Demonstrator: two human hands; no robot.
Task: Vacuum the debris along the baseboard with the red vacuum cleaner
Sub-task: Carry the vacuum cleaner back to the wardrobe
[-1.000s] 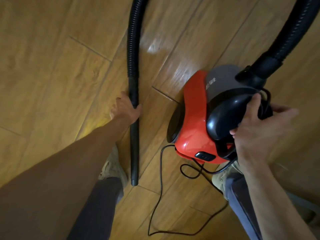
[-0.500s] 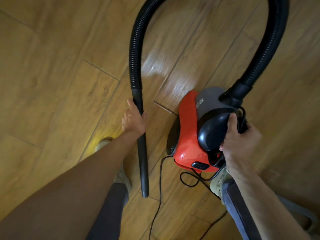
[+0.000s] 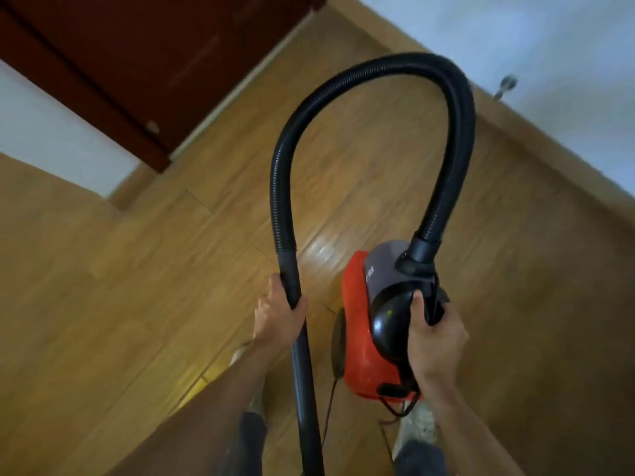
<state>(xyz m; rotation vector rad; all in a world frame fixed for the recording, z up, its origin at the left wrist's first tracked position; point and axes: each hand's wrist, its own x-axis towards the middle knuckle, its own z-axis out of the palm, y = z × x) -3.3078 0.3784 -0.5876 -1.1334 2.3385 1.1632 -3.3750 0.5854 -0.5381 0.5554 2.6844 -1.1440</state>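
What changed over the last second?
The view swung up: the door, wall and baseboard came into sight, and the hose shows its whole arch. The wand now runs off the bottom edge. Unchanged: left hand grips the wand, right hand holds the vacuum by its handle.

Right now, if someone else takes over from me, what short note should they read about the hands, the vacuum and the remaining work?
Hands: the left hand grips the black wand just below the hose; the right hand grips the red vacuum cleaner by its handle.
The baseboard is ahead on the right, not yet reached; no debris can be seen.
Done: no vacuuming shown.
Left: bring the wand's tip, out of view, to the baseboard and vacuum along it.
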